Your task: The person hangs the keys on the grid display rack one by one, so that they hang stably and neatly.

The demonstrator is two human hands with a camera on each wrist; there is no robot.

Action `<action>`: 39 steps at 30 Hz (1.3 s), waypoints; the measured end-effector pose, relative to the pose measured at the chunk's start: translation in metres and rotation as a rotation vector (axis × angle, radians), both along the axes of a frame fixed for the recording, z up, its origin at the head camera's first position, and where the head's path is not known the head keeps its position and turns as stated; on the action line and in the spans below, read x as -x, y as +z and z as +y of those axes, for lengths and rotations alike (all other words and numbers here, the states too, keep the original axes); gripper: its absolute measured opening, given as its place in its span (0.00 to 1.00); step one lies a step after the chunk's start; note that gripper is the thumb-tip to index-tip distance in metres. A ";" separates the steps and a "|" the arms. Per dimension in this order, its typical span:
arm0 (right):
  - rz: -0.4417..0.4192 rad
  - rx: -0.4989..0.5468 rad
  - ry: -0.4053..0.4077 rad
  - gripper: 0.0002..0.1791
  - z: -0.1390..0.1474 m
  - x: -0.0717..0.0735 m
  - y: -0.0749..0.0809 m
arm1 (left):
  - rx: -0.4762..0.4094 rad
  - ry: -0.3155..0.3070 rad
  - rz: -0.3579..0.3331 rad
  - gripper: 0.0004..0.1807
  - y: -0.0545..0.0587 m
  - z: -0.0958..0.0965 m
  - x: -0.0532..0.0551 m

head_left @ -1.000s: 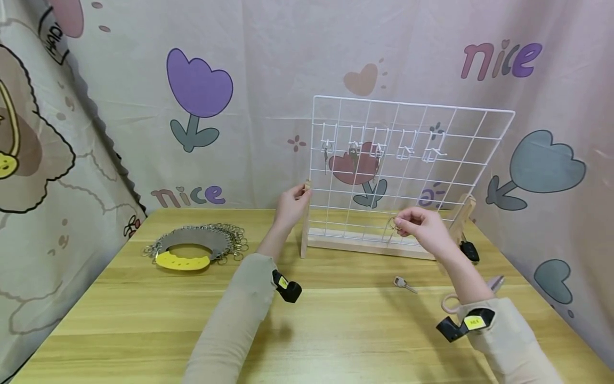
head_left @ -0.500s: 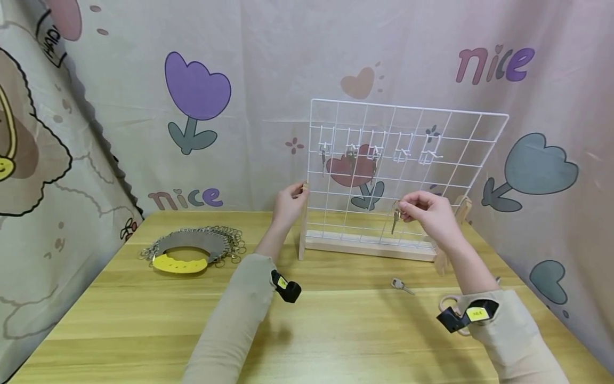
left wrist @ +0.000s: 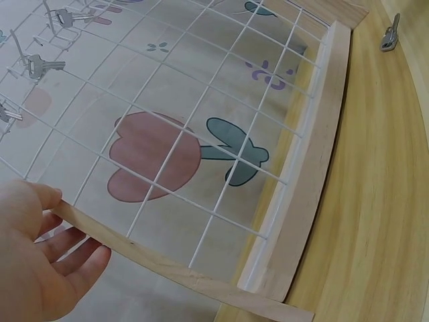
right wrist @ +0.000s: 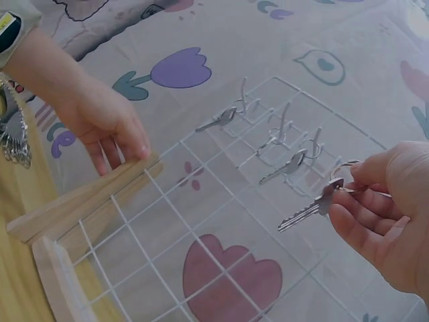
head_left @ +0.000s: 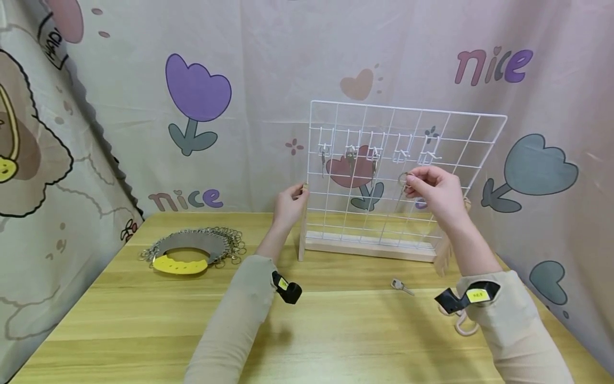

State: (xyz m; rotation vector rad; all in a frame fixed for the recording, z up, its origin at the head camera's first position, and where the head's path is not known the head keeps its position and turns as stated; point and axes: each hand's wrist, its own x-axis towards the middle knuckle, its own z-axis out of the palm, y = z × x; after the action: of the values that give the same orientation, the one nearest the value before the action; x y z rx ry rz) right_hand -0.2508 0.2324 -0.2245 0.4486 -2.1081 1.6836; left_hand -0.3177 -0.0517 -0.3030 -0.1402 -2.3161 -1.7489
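My left hand pinches the top of the wooden side post of a white wire grid rack. In front of the grid, my right hand pinches a key ring between thumb and fingers, and a silver key dangles from it. That key hangs just below the row of white hooks. Three hooks at the left bear keys, one of them a hanging key near the left hand in the right wrist view. The two hooks at the right bear none.
A loose key lies on the wooden table before the rack. Pink-handled scissors lie partly hidden under the right forearm. To the left is a yellow-handled holder fringed with many metal rings.
My right hand has risen with the key ring from near the rack's base to just below the hooks. The left hand stays on the post.
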 end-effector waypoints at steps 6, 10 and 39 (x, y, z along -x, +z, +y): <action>0.038 0.083 0.012 0.05 -0.004 0.003 0.011 | 0.005 0.007 0.021 0.22 -0.002 0.000 0.001; 0.051 0.124 -0.037 0.04 -0.008 0.005 0.018 | 0.001 0.009 0.024 0.22 -0.003 0.001 0.001; -0.005 0.042 -0.185 0.05 -0.017 0.022 0.013 | 0.005 0.017 0.025 0.21 -0.003 0.002 0.001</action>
State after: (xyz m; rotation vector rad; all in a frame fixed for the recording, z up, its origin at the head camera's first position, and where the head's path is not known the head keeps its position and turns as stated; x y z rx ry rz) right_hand -0.2733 0.2150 -0.2120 0.2288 -2.0443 1.6207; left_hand -0.3187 -0.0501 -0.3064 -0.1423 -2.2974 -1.7238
